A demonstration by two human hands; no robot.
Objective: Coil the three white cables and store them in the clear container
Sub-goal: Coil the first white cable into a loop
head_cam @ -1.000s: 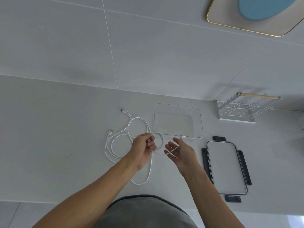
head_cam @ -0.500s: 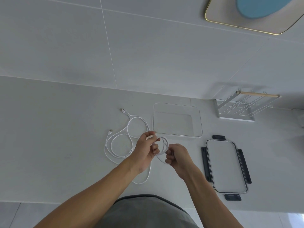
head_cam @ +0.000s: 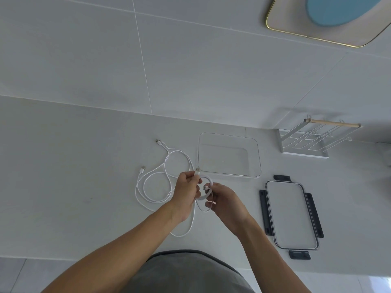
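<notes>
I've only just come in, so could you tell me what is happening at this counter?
A person is winding a white cable into a small coil, held between the left hand and the right hand. Two more white cables lie loose on the counter to the left. The clear container behind the hands is empty, and its lid lies beside it, so nothing is stored yet.

Counter [head_cam: 63, 166] left – bare, free; loose cables [head_cam: 152, 187] mid; container [head_cam: 259, 163], lid [head_cam: 292, 216], rack [head_cam: 304, 152] crowd rt side.
</notes>
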